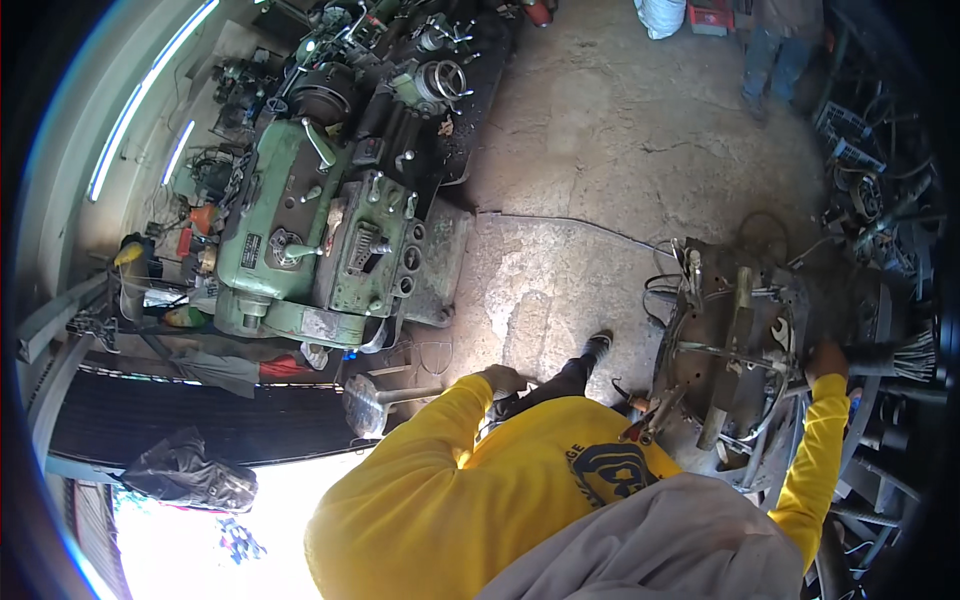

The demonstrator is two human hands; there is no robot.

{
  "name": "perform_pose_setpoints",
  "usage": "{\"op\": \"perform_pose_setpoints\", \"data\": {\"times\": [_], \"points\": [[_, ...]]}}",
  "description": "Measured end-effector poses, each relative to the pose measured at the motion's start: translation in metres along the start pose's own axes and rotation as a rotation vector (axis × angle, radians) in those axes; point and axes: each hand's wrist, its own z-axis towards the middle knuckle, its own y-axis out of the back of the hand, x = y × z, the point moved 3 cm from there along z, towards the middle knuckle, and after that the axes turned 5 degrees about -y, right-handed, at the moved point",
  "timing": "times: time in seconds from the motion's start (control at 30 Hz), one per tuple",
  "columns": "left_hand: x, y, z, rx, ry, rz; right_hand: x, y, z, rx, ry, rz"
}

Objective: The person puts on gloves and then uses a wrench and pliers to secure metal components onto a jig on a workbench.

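Note:
My left hand (507,380) hangs low by my dark trouser leg (566,381). Its fingers are dim and partly hidden, so I cannot make out their grip. On the other side, my right arm reaches down past a cluttered metal work stand (690,350), and my right hand (827,362) is in shadow at its right edge. A grey pipe-like piece (868,359) and a bundle of thin rods (914,355) lie close to that hand; contact is unclear. On the stand are an open-ended wrench (780,334), a long bar (738,355) and a thin crosswise rod (712,354).
A large green lathe (285,215) fills the left side. A round-ended metal piece (364,406) stands near my left elbow. Metal stock and crates (848,135) crowd the right wall. Another person (775,60) stands at the far right, near a white sack (661,17).

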Motion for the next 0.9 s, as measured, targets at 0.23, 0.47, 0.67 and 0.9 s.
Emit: {"op": "perform_pose_setpoints", "data": {"times": [0.23,0.47,0.67,0.9], "points": [[-0.021,0.016,-0.01,0.013,-0.171,0.253,-0.033,-0.012,0.004,-0.103,0.131,0.178],[-0.035,0.002,-0.01,0.126,-0.057,-0.412,0.036,0.039,-0.061,0.139,0.179,1.285],[-0.044,0.001,-0.027,-0.059,0.1,-0.728,0.079,0.027,-0.076,0.35,0.383,1.453],[-0.035,0.018,-0.027,-0.059,0.138,-0.682,0.108,0.027,-0.072,0.313,0.576,1.353]]}}
